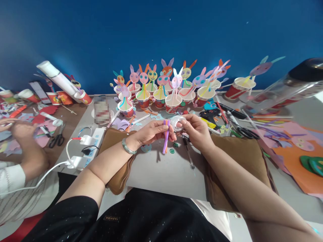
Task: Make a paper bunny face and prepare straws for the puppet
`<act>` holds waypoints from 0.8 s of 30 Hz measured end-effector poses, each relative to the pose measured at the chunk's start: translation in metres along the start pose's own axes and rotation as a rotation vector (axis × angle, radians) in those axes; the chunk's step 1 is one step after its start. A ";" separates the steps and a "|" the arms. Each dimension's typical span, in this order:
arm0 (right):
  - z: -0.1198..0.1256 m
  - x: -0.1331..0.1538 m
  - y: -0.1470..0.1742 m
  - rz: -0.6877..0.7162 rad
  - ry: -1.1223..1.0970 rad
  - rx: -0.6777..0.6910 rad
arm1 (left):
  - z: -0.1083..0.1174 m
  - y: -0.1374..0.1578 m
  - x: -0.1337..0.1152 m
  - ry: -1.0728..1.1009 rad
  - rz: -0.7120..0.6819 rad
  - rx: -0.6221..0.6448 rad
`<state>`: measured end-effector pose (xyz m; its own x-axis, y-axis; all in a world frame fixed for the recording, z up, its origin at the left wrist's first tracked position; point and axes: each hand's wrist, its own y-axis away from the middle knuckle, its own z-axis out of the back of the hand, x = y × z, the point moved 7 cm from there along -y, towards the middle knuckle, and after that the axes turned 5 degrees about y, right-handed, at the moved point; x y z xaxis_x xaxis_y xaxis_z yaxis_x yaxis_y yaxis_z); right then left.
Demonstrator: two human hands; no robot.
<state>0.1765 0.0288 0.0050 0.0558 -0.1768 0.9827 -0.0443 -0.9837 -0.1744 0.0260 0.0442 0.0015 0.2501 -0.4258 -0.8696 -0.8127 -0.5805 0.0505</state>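
Near the middle of the view, my left hand (154, 131) pinches a small bundle of purple and orange strips (166, 141), which hangs upright over the table. Close beside it, my right hand (196, 129) grips a clear roll of tape (177, 123). The tape roll and the strips nearly meet between my fingers; whether a tape end joins them I cannot tell. Below my hands, small green round pieces (172, 151) lie on the grey tabletop, with a pen (187, 151) to their right.
Paper cups with paper rabbit heads (173, 102) stand along the blue wall. Brown cushions (237, 168) lie under both forearms. A power strip (94, 148), black scissors (246, 130) and a large clear bottle (290, 87) are around. At left, a co-worker's arm (27, 144) rests over paper scraps.
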 end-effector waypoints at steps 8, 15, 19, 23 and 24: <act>0.005 0.008 -0.001 0.136 0.169 0.009 | -0.004 0.001 -0.004 -0.101 -0.032 0.036; 0.010 0.009 0.003 0.265 0.351 -0.046 | -0.001 -0.001 -0.014 -0.495 -0.251 -0.021; 0.012 0.017 0.007 0.388 0.431 -0.138 | -0.003 -0.001 -0.016 -0.740 -0.395 -0.038; 0.010 0.025 0.010 0.443 0.490 -0.151 | -0.006 0.001 -0.017 -0.864 -0.452 -0.031; 0.010 0.026 0.010 0.452 0.501 -0.150 | -0.007 0.001 -0.018 -0.884 -0.472 -0.026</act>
<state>0.1873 0.0137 0.0284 -0.4666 -0.4958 0.7324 -0.0946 -0.7954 -0.5987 0.0242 0.0461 0.0209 0.0541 0.5146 -0.8557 -0.7169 -0.5765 -0.3921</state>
